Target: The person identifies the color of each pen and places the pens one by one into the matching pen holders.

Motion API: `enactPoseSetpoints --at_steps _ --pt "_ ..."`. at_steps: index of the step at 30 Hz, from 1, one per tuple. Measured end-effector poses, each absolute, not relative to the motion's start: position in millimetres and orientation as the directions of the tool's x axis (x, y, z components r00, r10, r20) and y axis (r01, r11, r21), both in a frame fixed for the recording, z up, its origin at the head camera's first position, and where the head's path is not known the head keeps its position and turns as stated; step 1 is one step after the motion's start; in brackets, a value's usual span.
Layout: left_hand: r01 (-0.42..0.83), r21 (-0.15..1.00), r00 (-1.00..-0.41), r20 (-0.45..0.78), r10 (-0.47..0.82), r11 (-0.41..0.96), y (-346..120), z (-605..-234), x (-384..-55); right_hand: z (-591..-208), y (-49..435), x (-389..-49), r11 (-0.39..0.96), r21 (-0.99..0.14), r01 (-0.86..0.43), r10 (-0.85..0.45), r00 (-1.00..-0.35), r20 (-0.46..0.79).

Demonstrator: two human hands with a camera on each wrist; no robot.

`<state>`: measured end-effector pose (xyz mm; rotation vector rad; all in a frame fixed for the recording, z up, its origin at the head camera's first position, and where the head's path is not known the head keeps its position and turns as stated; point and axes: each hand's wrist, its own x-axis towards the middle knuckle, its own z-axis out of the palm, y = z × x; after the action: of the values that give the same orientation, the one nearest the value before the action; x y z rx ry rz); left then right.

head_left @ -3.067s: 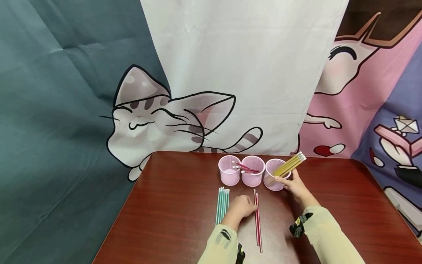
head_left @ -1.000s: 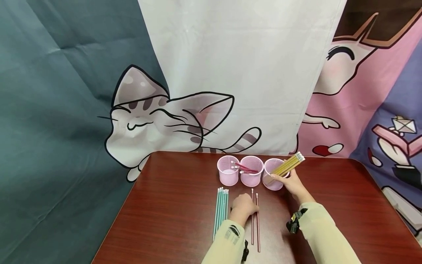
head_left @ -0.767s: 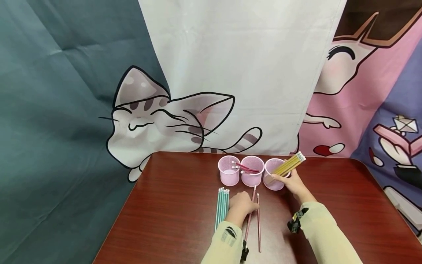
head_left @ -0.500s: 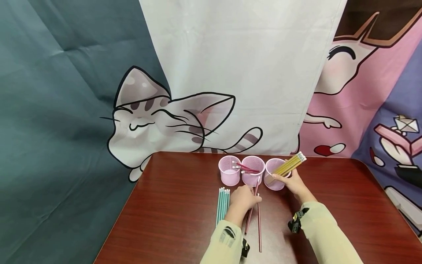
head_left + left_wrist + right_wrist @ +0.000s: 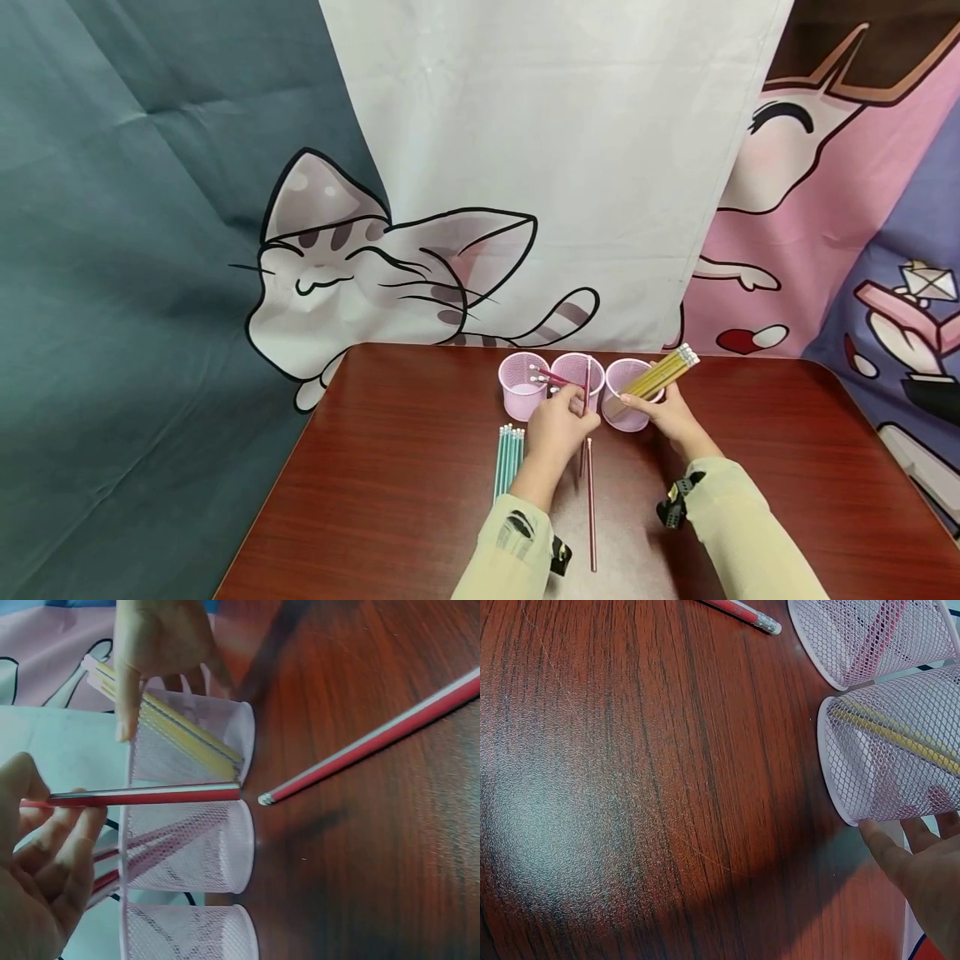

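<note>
My left hand (image 5: pixel 558 421) pinches a red pencil (image 5: pixel 150 796) between thumb and fingers, in front of the pink mesh middle cup (image 5: pixel 240 859). In the head view this pencil points up, white eraser on top. Several red pencils (image 5: pixel 547 377) lean left out of the middle cup. My right hand (image 5: pixel 678 423) holds the right mesh cup (image 5: pixel 622 423), thumb over its rim and fingers along the outside. Yellow pencils (image 5: pixel 662 373) lean right in that cup, beside the thumb. Another red pencil (image 5: pixel 592 508) lies on the table, eraser end toward the cups.
A third pink mesh cup (image 5: pixel 522 407) stands at the left of the row. Several teal pencils (image 5: pixel 508 458) lie side by side on the dark red wooden table (image 5: pixel 375 467), partly behind the left forearm. A printed cloth (image 5: pixel 585 167) hangs behind the table's far edge.
My left hand has picked up one of the two red pencils on the table, moved it forward toward the middle cup and raised it steeply. The right hand stays at the right cup.
</note>
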<state>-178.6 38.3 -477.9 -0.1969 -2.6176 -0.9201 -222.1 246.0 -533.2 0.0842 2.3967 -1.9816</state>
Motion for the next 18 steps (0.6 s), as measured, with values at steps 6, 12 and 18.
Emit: enactPoseSetpoints --at_steps 6,12,18 --pt "0.332 0.612 -0.856 0.515 -0.044 0.718 40 -467 -180 -533 246 -222 0.199 -0.978 0.07 0.025 -0.998 -0.066" --pt "0.337 0.754 -0.887 0.455 -0.077 0.564 40 -455 -181 -532 245 -221 0.188 -0.98 0.063 0.018 -0.998 -0.061" --pt "0.335 0.819 -0.895 0.431 -0.116 0.466 39 -444 -181 -531 245 -222 0.191 -0.979 0.064 0.022 -0.998 -0.061"
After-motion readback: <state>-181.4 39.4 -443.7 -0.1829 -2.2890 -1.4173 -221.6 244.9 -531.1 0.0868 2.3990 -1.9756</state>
